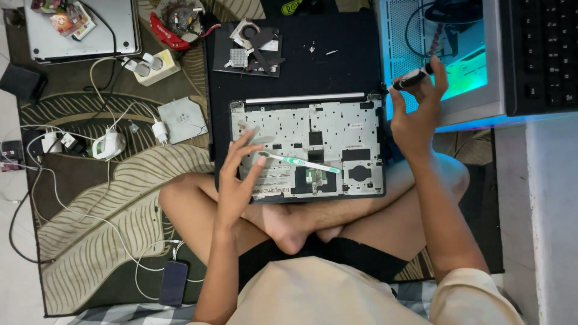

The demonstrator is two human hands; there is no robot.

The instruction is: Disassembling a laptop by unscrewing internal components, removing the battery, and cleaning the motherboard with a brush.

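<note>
An opened laptop shell (307, 129), grey and perforated inside, lies across my crossed legs. My left hand (238, 177) rests on its left part and holds the handle end of a white and green toothbrush (301, 162), whose head lies toward the middle of the shell. My right hand (418, 114) is raised past the shell's right corner and grips a small black and silver tool (412, 77) by its body.
A black sheet (301, 66) behind the shell carries loose parts (253, 48). A lit computer case (445, 60) and a keyboard (542, 54) stand at right. Chargers, cables (108, 144), a power strip (153, 65), a closed laptop (84, 30) and a phone (173, 281) lie on the patterned rug at left.
</note>
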